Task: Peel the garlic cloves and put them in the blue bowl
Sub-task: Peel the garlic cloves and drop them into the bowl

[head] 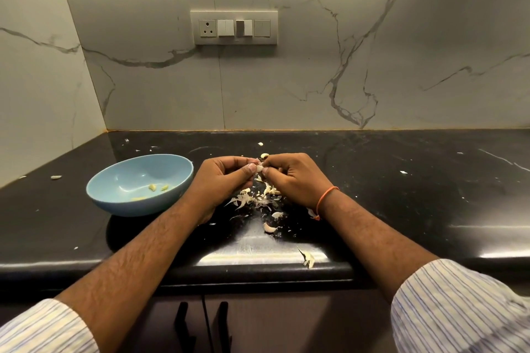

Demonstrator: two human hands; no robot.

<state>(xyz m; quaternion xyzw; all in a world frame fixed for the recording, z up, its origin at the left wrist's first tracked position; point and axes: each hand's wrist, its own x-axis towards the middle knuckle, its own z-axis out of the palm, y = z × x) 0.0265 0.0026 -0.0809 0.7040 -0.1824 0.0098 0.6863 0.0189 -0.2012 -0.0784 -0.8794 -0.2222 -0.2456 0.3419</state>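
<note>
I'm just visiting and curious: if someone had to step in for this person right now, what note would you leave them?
Left hand and right hand: both pinch one garlic clove between them, above the black counter, mid-peel.
Blue bowl: on the counter, left of the hands, holding a few peeled cloves.
Loose skins lie under the hands; one more clove sits nearer the counter's edge.
Left: finish this clove, drop it in the bowl, peel the rest.
</note>
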